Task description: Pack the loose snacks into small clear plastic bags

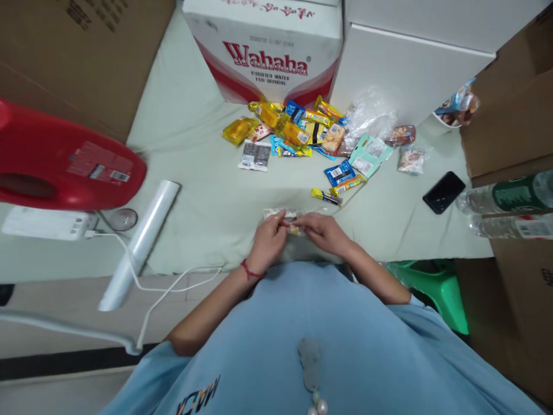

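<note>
Near the front edge of the table, my left hand (269, 241) has its fingers closed on a small clear-wrapped snack packet (295, 229). My right hand (327, 233) pinches the same packet from the other side, fingertips close to my left thumb. Both hands partly cover the packet, so its exact kind is hidden. Just beyond them lies a thin yellow and dark snack stick (326, 196). Behind it are an orange-yellow wrapped stick (348, 185) and a blue packet (340, 172). A grey-and-clear packet (254, 155) sits farther left.
Several mixed snacks (298, 129) are heaped against the Wahaha carton (276, 57). A clear plastic bag (371, 115) lies beside them. At right are a black phone (444, 192) and water bottles (514, 193); at left, a roll of film (140, 245), a power strip (52, 223) and a red jug (64, 155).
</note>
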The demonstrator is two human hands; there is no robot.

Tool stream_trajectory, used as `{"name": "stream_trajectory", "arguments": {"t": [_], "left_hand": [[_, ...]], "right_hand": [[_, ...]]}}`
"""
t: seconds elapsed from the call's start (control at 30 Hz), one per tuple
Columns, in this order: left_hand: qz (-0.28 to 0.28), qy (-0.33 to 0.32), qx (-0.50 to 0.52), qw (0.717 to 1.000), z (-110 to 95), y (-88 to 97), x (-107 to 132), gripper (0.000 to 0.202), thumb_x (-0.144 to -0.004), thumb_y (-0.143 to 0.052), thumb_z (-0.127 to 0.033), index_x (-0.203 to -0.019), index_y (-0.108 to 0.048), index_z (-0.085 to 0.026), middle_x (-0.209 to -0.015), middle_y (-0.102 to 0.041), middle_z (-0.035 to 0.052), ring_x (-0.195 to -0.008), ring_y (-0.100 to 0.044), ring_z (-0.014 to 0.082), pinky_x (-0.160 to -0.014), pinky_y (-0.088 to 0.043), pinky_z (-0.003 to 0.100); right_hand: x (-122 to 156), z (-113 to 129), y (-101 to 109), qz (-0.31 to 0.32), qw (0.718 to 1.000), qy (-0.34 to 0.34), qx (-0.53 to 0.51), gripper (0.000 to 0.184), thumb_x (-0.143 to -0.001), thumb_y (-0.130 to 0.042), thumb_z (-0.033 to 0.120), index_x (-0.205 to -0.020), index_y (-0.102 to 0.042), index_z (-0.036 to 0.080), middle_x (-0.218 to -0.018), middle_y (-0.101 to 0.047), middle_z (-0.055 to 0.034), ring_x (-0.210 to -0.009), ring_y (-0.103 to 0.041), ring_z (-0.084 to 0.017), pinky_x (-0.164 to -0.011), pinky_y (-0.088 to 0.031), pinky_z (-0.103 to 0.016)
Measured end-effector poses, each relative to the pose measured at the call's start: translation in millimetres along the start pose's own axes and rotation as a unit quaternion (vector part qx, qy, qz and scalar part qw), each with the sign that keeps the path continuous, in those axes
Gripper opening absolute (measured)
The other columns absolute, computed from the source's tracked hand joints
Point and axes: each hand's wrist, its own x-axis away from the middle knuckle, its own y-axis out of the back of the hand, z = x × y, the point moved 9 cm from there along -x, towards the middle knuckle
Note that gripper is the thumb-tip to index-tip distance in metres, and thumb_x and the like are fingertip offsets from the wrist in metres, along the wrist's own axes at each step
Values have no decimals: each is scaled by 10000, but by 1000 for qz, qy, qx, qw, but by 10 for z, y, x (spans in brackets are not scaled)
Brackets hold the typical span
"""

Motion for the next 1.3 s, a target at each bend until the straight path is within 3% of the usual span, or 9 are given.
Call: {"name": "stream_trajectory", "arguments": {"t": [0.1, 0.2, 0.5, 0.63, 0.77, 0.9, 1.0, 1.13, 1.3], "left_hand": [[-4, -99, -155, 983, -76, -103, 93, 551, -877, -459, -181, -1395, -640, -131, -1131, -725, 129, -1054, -680, 258, -993, -554, 423], [5, -109, -245, 963, -55, -189, 154, 593, -909, -458, -176, -1489, -557, -107, -1234, -678, 168, -1027, -680, 267, -920, -565, 403], [41, -113, -333, 935, -90, -247, 232, 544, -936, -479, -174, -1474, -552, -140, -1263, -651, 185, -966, -694, 297, -755, -558, 389], [46, -111, -253, 960, -67, -149, 233, 399, -852, -527, -141, -1225, -664, -109, -1176, -671, 205, -920, -678, 300, -786, -553, 409], [64, -50, 3, 997, 83, 129, 288, 522, -739, -553, -182, -1251, -645, -149, -1008, -722, 93, -621, -537, 159, -604, -460, 310], [-9, 74, 220, 973, 394, 499, 417, 648, -679, -586, -252, -1322, -591, -168, -1064, -756, 65, -504, -396, 74, -500, -323, 245], [-99, 111, 219, 964, 585, 739, 490, 595, -661, -650, -296, -1239, -597, -160, -1087, -767, 85, -555, -467, 86, -536, -356, 241], [-162, 98, 154, 970, 664, 870, 469, 480, -688, -655, -336, -1138, -615, -171, -1096, -761, 88, -700, -566, 132, -610, -409, 249], [-137, 65, 99, 983, 599, 759, 360, 419, -769, -638, -393, -1132, -629, -184, -1073, -761, 74, -928, -677, 200, -809, -515, 310]], "right_hand": [[138, -221, 297, -121, 976, -136, 123, 330, -1007, -578, 260, -1309, -696, 198, -1317, -634, -173, -1241, -564, -332, -1087, -489, -499], [239, -290, 328, -99, 952, -197, 212, 230, -906, -712, 229, -1131, -726, 183, -1390, -569, -215, -1314, -461, -415, -1108, -445, -602], [-295, 48, 251, -32, 978, -197, 66, 111, -963, -620, 312, -907, -606, 216, -787, -646, -20, -731, -569, -189, -677, -393, -291], [-739, 173, -43, 15, 974, -198, 105, 74, -973, -620, 267, -961, -652, 201, -825, -683, -20, -756, -575, -181, -678, -354, -276], [-857, 319, -303, 48, 972, -151, 175, 217, -1081, -501, 266, -1019, -688, 176, -1041, -684, -88, -885, -601, -195, -776, -411, -292], [-720, 503, -540, 40, 966, -82, 242, 300, -1095, -523, 387, -1084, -691, 139, -1149, -639, -155, -1058, -560, -267, -944, -456, -387], [-623, 579, -690, 28, 955, -50, 292, 406, -1005, -680, 465, -1219, -653, 121, -1239, -613, -190, -1158, -502, -327, -993, -471, -470], [-586, 559, -760, 27, 944, -50, 326, 299, -1038, -595, 249, -1312, -632, 135, -1291, -625, -187, -1149, -513, -330, -962, -507, -492], [-300, 339, -213, -69, 970, -84, 216, 349, -1042, -476, 136, -1332, -666, 179, -1373, -662, -168, -1199, -576, -296, -1061, -520, -489]]}}
